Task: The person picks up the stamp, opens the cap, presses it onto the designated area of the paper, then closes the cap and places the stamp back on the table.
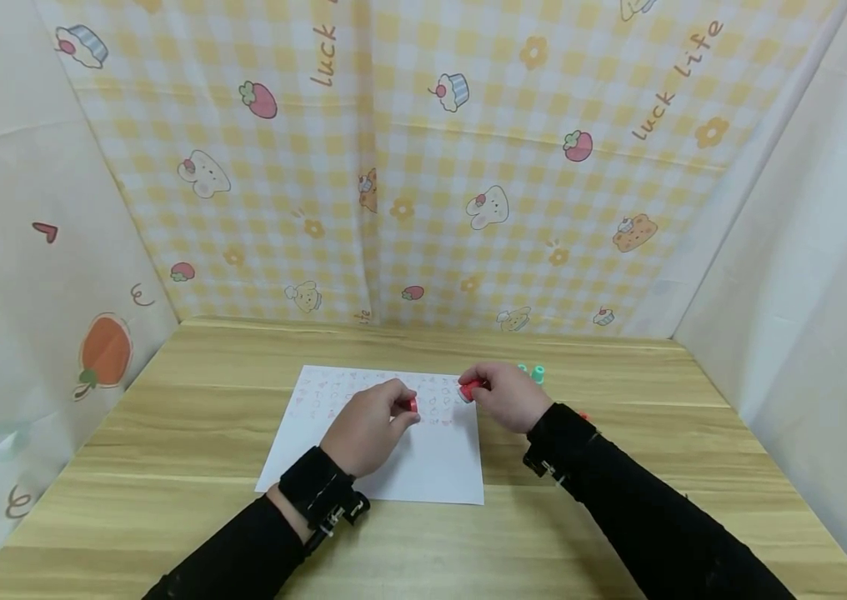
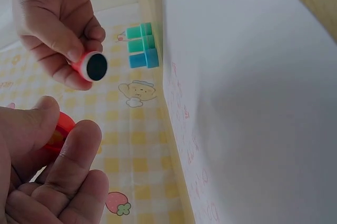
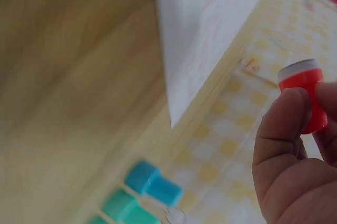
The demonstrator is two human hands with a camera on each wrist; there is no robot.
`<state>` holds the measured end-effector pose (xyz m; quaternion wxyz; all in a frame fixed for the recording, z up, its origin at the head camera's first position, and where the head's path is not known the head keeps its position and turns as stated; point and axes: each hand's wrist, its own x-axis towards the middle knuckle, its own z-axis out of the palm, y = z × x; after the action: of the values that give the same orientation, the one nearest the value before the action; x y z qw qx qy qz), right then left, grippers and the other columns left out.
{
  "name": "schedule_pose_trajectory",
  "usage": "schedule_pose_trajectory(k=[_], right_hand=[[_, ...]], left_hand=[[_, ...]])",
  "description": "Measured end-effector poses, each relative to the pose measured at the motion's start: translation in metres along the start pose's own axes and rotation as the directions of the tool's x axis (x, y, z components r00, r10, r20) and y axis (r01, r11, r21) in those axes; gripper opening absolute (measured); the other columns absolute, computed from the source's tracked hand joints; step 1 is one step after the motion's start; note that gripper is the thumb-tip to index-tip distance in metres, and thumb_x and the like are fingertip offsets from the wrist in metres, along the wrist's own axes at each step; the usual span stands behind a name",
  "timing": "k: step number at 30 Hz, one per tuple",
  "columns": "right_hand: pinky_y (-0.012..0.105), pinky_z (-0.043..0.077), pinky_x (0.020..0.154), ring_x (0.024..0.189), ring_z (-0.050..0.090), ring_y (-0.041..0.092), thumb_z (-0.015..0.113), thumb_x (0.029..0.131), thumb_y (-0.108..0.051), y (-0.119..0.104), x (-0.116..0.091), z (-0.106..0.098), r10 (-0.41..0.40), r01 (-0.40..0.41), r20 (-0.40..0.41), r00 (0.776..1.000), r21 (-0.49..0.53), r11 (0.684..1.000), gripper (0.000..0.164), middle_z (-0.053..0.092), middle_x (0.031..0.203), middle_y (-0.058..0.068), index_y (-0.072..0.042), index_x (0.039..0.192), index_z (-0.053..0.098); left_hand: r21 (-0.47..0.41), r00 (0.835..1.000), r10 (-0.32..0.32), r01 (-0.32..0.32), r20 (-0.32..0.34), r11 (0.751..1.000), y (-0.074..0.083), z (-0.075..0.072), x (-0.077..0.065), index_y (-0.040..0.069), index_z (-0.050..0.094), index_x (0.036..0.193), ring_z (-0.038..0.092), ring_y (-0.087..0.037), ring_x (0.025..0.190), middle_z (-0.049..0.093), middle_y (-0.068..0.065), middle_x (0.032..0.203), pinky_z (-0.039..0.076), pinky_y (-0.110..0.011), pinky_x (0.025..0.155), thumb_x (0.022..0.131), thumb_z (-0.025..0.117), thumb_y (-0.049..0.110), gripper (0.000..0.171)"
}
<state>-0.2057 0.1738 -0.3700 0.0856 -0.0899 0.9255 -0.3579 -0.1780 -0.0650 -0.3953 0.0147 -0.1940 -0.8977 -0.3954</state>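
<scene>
My right hand pinches a red stamp between thumb and fingers, above the right edge of a white sheet of paper. A white rim and dark round face show at the stamp's end in the left wrist view. Over the middle of the sheet, my left hand grips a small round red cap, partly covered by the fingertips. The two hands are apart. Rows of small red printed marks run across the upper part of the paper.
Two green stamps and a blue stamp stand in a row on the wooden table, beyond the right hand. A bit of red shows by the right wrist. Patterned cloth hangs at the back.
</scene>
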Motion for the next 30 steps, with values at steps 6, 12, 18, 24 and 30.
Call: schedule_pose_trajectory(k=[6,12,18,24,30], right_hand=[[0.031,0.055,0.076,0.083,0.06,0.017,0.066,0.102,-0.004,-0.003,0.009,0.006,-0.048,0.047,-0.002,0.999,-0.192,0.98,0.017,0.075,0.103,0.006,-0.005,0.115,0.077],[0.035,0.057,0.087,0.088,0.061,0.02,0.069,0.1,-0.003,-0.003,0.015,0.016,-0.003,0.007,0.014,1.0,-0.234,0.972,0.019,0.07,0.099,0.004,-0.004,0.119,0.073],[0.034,0.055,0.083,0.088,0.059,0.022,0.069,0.1,-0.003,0.0,0.019,0.019,0.039,-0.031,0.026,0.999,-0.265,0.964,0.014,0.068,0.098,0.005,-0.007,0.114,0.072],[0.035,0.056,0.086,0.088,0.06,0.022,0.07,0.099,-0.002,0.002,0.021,0.022,0.04,-0.026,0.041,0.998,-0.301,0.953,0.015,0.069,0.099,0.004,-0.008,0.113,0.074],[0.035,0.056,0.086,0.088,0.06,0.021,0.071,0.098,-0.002,0.002,0.024,0.025,0.03,-0.014,0.045,0.999,-0.312,0.95,0.017,0.07,0.101,0.004,-0.009,0.112,0.075]], left_hand=[[-0.002,1.0,0.0,0.0,0.007,1.0,-0.001,-0.001,0.001,0.007,0.071,0.113,0.071,-0.014,0.097,0.075,0.009,0.093,0.057,-0.041,0.092,0.098,0.076,0.014,0.017],[-0.003,1.0,-0.002,0.002,0.002,1.0,-0.001,0.0,0.001,0.008,0.071,0.112,0.07,-0.012,0.095,0.074,0.009,0.093,0.057,-0.04,0.09,0.098,0.076,0.014,0.016],[-0.011,1.0,0.004,-0.004,0.004,1.0,-0.001,0.001,0.002,0.006,0.071,0.115,0.072,-0.016,0.099,0.075,0.008,0.095,0.058,-0.042,0.092,0.098,0.075,0.013,0.019],[0.003,1.0,0.005,-0.005,0.008,1.0,-0.003,0.001,0.002,0.006,0.071,0.115,0.071,-0.014,0.098,0.074,0.008,0.095,0.057,-0.042,0.091,0.099,0.075,0.013,0.019],[0.002,1.0,0.0,0.0,0.008,1.0,-0.004,0.001,0.001,0.006,0.071,0.116,0.07,-0.014,0.097,0.074,0.008,0.095,0.058,-0.042,0.091,0.098,0.075,0.013,0.019]])
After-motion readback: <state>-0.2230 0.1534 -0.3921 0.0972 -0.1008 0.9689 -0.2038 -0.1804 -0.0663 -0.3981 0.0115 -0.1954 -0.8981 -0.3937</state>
